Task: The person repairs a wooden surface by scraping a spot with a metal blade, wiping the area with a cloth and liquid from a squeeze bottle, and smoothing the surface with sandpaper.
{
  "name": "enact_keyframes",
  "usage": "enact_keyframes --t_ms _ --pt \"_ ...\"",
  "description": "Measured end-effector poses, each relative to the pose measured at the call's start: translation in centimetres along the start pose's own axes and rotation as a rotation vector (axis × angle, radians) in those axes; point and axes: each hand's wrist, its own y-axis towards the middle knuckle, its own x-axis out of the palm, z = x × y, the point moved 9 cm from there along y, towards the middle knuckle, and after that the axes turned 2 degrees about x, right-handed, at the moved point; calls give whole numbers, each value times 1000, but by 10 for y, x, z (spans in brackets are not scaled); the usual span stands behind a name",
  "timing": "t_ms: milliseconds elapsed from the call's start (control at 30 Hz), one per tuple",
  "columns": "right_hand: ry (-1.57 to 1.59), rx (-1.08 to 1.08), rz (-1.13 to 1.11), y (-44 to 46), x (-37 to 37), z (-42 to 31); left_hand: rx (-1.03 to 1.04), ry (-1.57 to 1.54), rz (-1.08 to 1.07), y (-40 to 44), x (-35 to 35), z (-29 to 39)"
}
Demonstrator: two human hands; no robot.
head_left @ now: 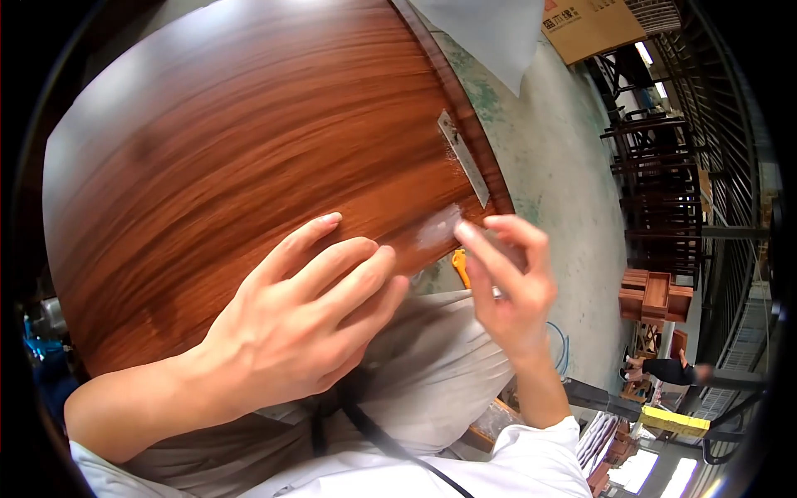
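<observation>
A glossy reddish-brown wooden panel [207, 166] with dark grain lies across my lap. My left hand [303, 319] is over its near edge, back of the hand up, fingers apart and holding nothing. At the panel's right side, my right hand [515, 286] has its fingers curled, one fingertip against a whitish, blurred patch [440, 227] on the wood. Whether something small is pinched there is hidden by blur. Just beyond the patch, a flat grey metal strip [463, 159] lies near the panel's rim, with pale dust along it. A yellow object [461, 267] shows partly below the right corner.
Pale, worn floor [556, 166] stretches to the right. Beyond it stand stacked dark wooden frames [660, 191], a reddish wooden box piece [656, 295] and a cardboard box [591, 26]. A person [668, 370] in dark clothing is farther off. A yellow-padded bar [674, 421] is at lower right.
</observation>
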Motion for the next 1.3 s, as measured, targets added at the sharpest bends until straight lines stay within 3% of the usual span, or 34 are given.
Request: enact_keyframes --t_ms 133,200,333,467,567,667,800,867,1133,1200,1300 --pt "-11 -100 -53 5 19 -19 -5 3 6 0 1 0" --pt "12 25 8 5 13 7 2 -1 14 -1 1 0" --pt "30 -106 -22 2 25 -23 3 27 19 0 3 0" --pt "-20 92 40 7 15 6 -1 21 22 -1 1 -2" --pt "77 -74 -61 5 26 -30 8 30 23 0 4 2" --pt "-13 93 22 11 13 9 11 25 20 -1 2 0" --pt "20 -117 -56 4 23 -30 7 33 14 -1 4 0" --pt "-37 74 7 5 14 -1 9 30 14 -1 3 0" --pt "-34 42 -4 5 12 -6 10 34 15 -1 4 1" --pt "36 -116 -39 2 19 -28 7 44 11 -1 6 3" --pt "3 25 2 1 15 -5 8 32 14 -1 7 4"
